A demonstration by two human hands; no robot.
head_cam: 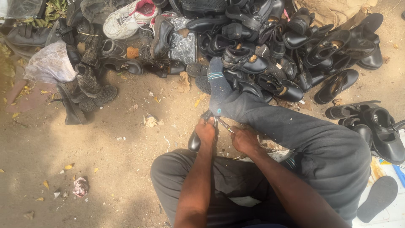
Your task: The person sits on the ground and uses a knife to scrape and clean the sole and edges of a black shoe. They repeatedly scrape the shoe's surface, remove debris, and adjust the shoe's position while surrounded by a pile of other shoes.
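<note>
I sit on the ground with my legs in dark grey trousers [320, 143] and a blue sock [217, 80] stretched toward a shoe pile. My left hand [205, 131] grips a black shoe [194, 141] held upright between my knees. My right hand [244, 140] is closed on a thin metal tool [223, 124] whose tip meets the shoe beside my left fingers. What kind of tool it is I cannot tell.
A big heap of black shoes [270, 50] lies ahead, with a white and red sneaker [126, 19] and worn boots [88, 84] at the left. More black shoes [375, 122] and a loose sole [377, 204] lie at my right. Dirt ground with scraps lies at the left.
</note>
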